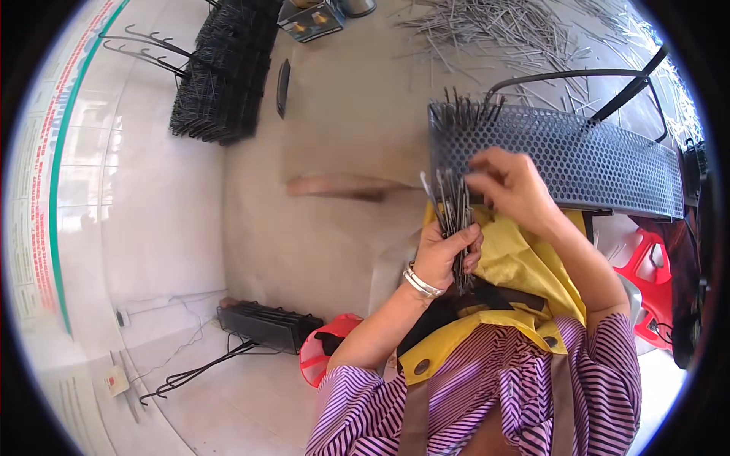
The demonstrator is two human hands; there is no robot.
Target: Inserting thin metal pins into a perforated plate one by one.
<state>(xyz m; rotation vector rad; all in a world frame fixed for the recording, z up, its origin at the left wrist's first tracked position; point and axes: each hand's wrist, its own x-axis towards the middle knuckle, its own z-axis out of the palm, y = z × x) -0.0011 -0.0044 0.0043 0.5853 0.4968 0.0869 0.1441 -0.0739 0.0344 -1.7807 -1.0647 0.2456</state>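
Observation:
A bundle of thin dark metal rods stands roughly upright in my left hand, whose fingers and thumb are wrapped round its lower part. The rods' upper ends fan out a little, and one paler tip leans to the left. Beside these upper ends is my right hand, its fingers bent and its fingertips blurred; whether it pinches a rod I cannot make out. Just beyond my hands lies a dark perforated metal basket with a bar handle. More dark rods stick up at its left end.
Loose grey rods are heaped on the table at the far right. Black wire racks stand at the far left beside a small box. A black rack and red stool are lower left; a red chair is right.

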